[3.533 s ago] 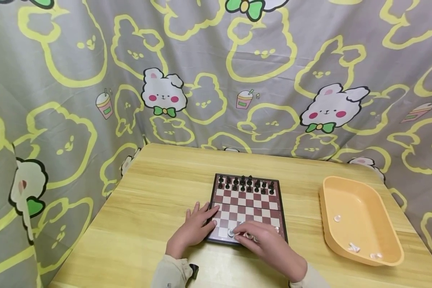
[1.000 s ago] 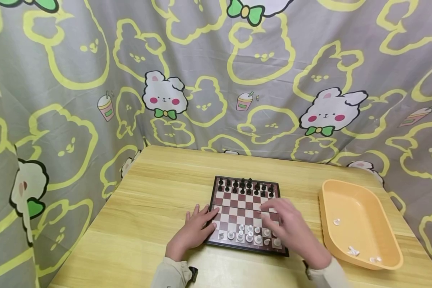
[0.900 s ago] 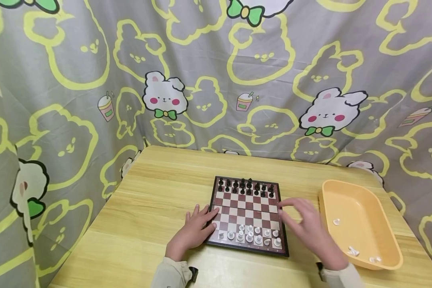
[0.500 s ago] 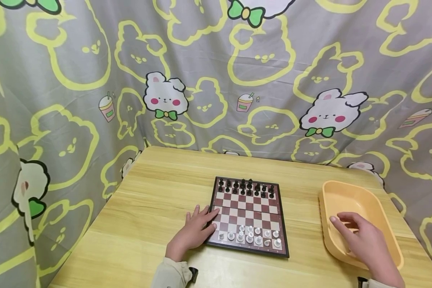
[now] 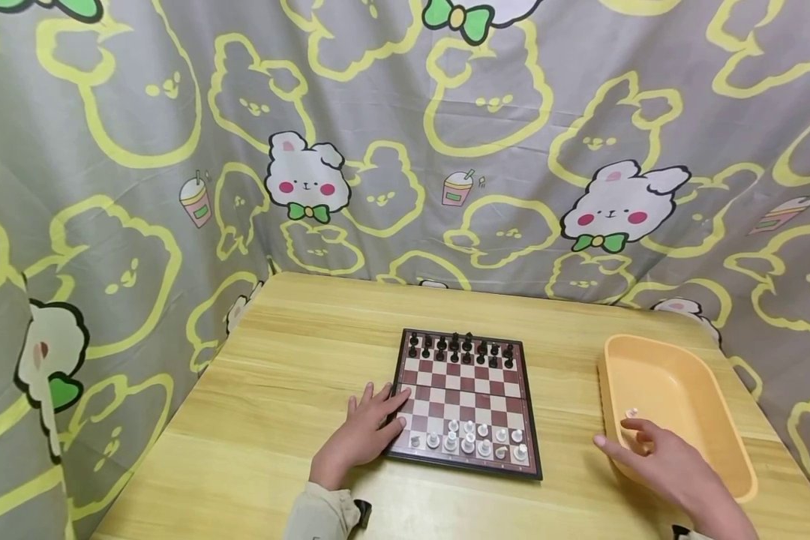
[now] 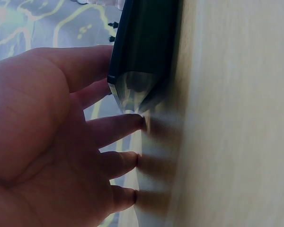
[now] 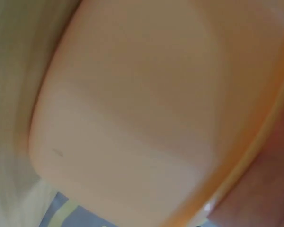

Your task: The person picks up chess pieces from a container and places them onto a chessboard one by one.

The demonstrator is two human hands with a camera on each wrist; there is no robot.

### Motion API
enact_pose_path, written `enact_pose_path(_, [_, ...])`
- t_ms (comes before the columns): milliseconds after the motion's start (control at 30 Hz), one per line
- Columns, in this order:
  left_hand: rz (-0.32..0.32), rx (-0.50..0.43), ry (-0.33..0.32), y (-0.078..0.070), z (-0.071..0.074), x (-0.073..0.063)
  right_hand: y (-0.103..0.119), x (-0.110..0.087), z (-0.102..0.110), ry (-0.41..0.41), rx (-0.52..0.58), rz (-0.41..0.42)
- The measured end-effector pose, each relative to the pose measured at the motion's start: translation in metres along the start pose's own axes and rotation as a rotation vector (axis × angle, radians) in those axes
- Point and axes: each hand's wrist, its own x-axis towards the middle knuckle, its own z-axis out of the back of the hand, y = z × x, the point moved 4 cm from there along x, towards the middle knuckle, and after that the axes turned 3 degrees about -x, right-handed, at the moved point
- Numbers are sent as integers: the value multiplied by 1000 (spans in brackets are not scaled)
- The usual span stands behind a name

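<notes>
My left hand (image 5: 361, 427) rests at the left edge of a folding chessboard (image 5: 435, 397), index finger and thumb on its rim. In the left wrist view, the other fingertips touch the table beside the board's dark side. Black chess pieces (image 5: 454, 358) fill the two far rows. White chess pieces (image 5: 468, 444) stand in the near rows, with gaps in the front one. My right hand (image 5: 675, 465) is over the near left side of an orange tray (image 5: 715, 405), thumb apart outside the rim, bent fingers inside it. A white chess piece (image 5: 631, 412) lies in the tray just beyond those fingers.
Board and tray stand on a wooden table (image 5: 277, 360), the tray to the right of the board. A grey curtain (image 5: 391, 112) with yellow and white cartoon prints hangs behind and on both sides. The right hand hides the near part of the tray.
My right hand has left the board's white pieces, crossed right to the tray, then shifted slightly left and nearer over its rim. More white pieces show uncovered. The left hand stays put.
</notes>
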Motion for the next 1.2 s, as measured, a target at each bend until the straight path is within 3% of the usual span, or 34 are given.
enact_pose_path(167, [-1,1,-2,0,0,0,-1,-1,-3,-39,-52,61])
enact_pose_path(500, [4,-3,3,-1,0,0,2,-4,-8,62,-58,-40])
enact_pose_path(1000, [3,-1,-6,-1,0,-1,6,-5,-10,77,-32,-51])
enact_pose_path(1200, [5,-1,-3,-1,0,-1,6,-4,-8,33,-27,-44])
